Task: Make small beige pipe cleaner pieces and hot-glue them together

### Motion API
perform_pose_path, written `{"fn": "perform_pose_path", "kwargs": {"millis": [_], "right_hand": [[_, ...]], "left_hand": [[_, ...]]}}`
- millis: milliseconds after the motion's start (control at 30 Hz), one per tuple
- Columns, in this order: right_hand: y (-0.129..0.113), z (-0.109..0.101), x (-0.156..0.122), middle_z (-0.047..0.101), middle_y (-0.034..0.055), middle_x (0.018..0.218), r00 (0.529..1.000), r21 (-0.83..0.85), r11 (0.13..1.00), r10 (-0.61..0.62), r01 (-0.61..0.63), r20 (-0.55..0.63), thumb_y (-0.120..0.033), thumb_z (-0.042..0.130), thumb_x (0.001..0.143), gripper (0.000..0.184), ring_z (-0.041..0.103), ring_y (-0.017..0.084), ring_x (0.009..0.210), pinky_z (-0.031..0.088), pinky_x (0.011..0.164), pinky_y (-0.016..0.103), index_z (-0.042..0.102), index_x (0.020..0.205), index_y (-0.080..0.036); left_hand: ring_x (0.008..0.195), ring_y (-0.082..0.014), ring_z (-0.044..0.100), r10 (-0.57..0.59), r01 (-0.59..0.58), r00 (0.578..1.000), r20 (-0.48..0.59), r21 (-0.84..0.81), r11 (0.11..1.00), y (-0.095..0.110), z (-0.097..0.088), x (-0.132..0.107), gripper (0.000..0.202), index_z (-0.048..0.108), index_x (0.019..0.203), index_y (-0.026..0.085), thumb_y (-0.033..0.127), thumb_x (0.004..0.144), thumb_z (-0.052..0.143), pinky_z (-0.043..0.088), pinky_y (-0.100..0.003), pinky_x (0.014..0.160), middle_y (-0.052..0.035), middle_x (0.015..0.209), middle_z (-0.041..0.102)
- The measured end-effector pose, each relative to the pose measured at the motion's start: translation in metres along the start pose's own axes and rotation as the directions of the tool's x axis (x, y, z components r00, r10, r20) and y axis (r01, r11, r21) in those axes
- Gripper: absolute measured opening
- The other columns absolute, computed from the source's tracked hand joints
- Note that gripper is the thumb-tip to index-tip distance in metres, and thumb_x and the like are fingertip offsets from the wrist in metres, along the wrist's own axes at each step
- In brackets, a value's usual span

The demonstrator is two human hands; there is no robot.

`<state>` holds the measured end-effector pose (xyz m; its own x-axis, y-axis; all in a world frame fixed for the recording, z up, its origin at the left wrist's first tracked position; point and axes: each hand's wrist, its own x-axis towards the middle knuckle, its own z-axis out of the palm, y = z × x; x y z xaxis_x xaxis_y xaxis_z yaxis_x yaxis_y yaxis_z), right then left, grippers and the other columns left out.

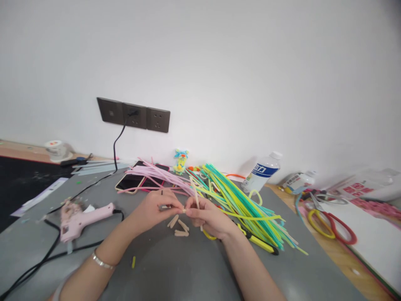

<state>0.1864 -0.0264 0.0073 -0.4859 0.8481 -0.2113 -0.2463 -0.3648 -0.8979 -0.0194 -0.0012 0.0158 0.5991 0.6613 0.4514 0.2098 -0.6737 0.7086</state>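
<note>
My left hand (158, 207) and my right hand (208, 217) meet over the grey mat (175, 267), fingertips pinched together on a beige pipe cleaner (195, 195) that rises between them. Short beige pipe cleaner pieces (179, 228) lie on the mat just under the hands. A bundle of pink pipe cleaners (156, 173) lies behind my left hand. A spread of green and yellow pipe cleaners (244, 200) fans out behind and to the right of my right hand. A silver bracelet (100, 261) circles my left wrist.
A pink glue gun (81, 219) with black cord lies at the left. A phone (131, 182) rests under the pink bundle. A plastic bottle (261, 171) lies by the wall. A yellow-handled tool (260, 242), scissors (326, 198), red and yellow loops (332, 225) sit to the right. Wall sockets (134, 115) above.
</note>
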Motion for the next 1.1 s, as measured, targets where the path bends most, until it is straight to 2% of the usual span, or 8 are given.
{"fn": "perform_pose_path", "kwargs": {"millis": [100,333,567,700,933,1100], "right_hand": [[0.001,-0.003,-0.001,0.034,-0.0132,0.046,0.997,0.031,0.998,0.046,-0.047,0.056,-0.034,0.088,0.063,0.035,0.016,0.003,0.043,0.009,0.045,0.023,0.059,0.07,-0.016],[0.001,-0.006,0.0,0.037,-0.0126,0.049,0.999,0.069,0.997,0.038,-0.038,0.002,-0.035,0.09,0.063,0.037,0.019,0.003,0.043,0.009,0.045,0.023,0.06,0.072,-0.016],[0.001,-0.008,-0.001,0.034,-0.0138,0.047,0.986,0.111,0.986,0.112,-0.126,0.12,-0.032,0.087,0.068,0.034,0.016,0.002,0.042,0.009,0.045,0.022,0.058,0.073,-0.015],[-0.001,-0.008,-0.002,0.036,-0.0135,0.048,0.973,0.119,0.977,0.156,-0.178,0.171,-0.031,0.088,0.068,0.036,0.017,0.002,0.042,0.011,0.045,0.021,0.056,0.074,-0.016],[-0.001,-0.012,-0.004,0.052,-0.0074,0.059,0.938,0.073,0.963,0.235,-0.261,0.254,-0.034,0.085,0.071,0.034,0.023,-0.001,0.039,0.01,0.042,0.019,0.058,0.074,-0.013],[-0.002,-0.013,-0.005,0.052,-0.0066,0.058,0.934,0.055,0.961,0.25,-0.272,0.257,-0.034,0.084,0.071,0.032,0.024,-0.001,0.039,0.009,0.041,0.018,0.06,0.073,-0.013]], "left_hand": [[0.073,-0.0156,0.062,0.077,-0.077,0.997,0.005,0.015,0.997,-0.001,0.0,-0.001,0.025,0.077,0.086,0.019,0.033,0.095,0.059,0.049,-0.026,0.071,-0.0049,0.073,0.071],[0.074,-0.015,0.062,0.126,-0.12,0.989,-0.074,0.072,0.99,-0.001,0.004,-0.001,0.025,0.075,0.086,0.019,0.032,0.096,0.056,0.05,-0.026,0.074,-0.0052,0.077,0.073],[0.076,-0.016,0.061,0.223,-0.218,0.974,-0.03,0.119,0.969,0.0,0.003,0.0,0.024,0.074,0.088,0.018,0.027,0.097,0.055,0.049,-0.026,0.074,-0.0059,0.078,0.073],[0.077,-0.0168,0.06,0.243,-0.24,0.97,-0.01,0.1,0.965,0.002,0.003,0.0,0.028,0.075,0.088,0.017,0.031,0.098,0.052,0.049,-0.028,0.076,-0.0071,0.077,0.072],[0.075,-0.0159,0.059,0.272,-0.27,0.962,-0.015,0.092,0.959,0.005,0.005,-0.001,0.027,0.074,0.086,0.018,0.031,0.098,0.053,0.05,-0.03,0.08,-0.0052,0.073,0.07],[0.079,-0.0168,0.059,0.31,-0.304,0.95,-0.025,0.134,0.943,0.004,0.006,-0.002,0.025,0.074,0.09,0.018,0.028,0.098,0.053,0.05,-0.029,0.078,-0.0063,0.076,0.071]]}}
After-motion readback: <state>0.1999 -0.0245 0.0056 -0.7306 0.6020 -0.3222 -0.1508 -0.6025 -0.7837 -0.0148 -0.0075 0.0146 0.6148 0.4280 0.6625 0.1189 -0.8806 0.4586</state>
